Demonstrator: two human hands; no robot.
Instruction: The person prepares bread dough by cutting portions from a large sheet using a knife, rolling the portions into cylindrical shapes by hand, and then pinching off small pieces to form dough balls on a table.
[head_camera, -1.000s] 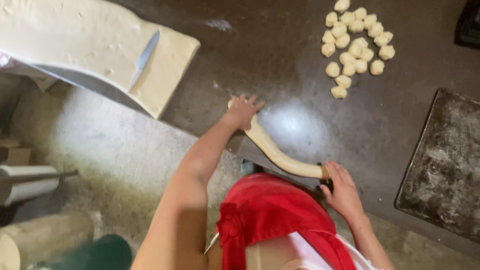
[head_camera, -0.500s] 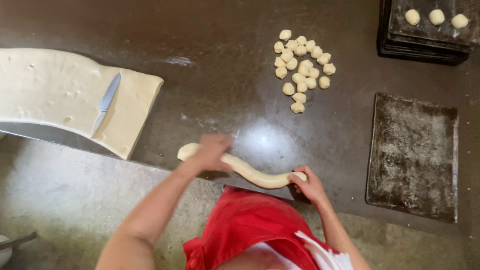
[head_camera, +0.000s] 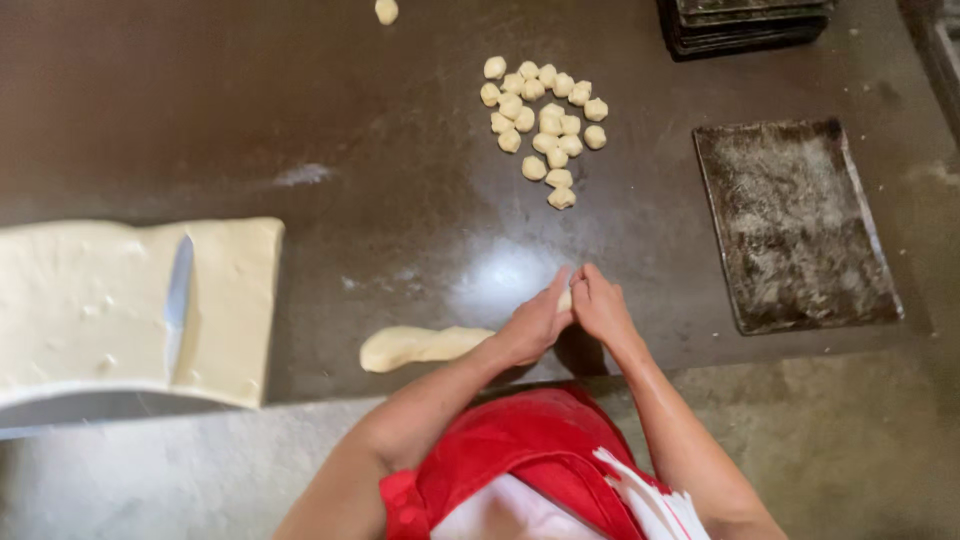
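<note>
dough rope (head_camera: 420, 345) | end apparently pinched between left hand (head_camera: 535, 322), right hand (head_camera: 600, 308)

My left hand (head_camera: 535, 325) and right hand (head_camera: 600, 308) meet side by side on the right end of the dough rope (head_camera: 425, 345), pinching it on the dark counter (head_camera: 300, 120). Rope's left end lies free. Dough balls (head_camera: 545, 125) clustered farther back. Floured tray (head_camera: 795, 225) to the right. Dough slab (head_camera: 90, 310) far left with a knife (head_camera: 178, 305) on it. Red apron (head_camera: 520, 455) below.
</note>
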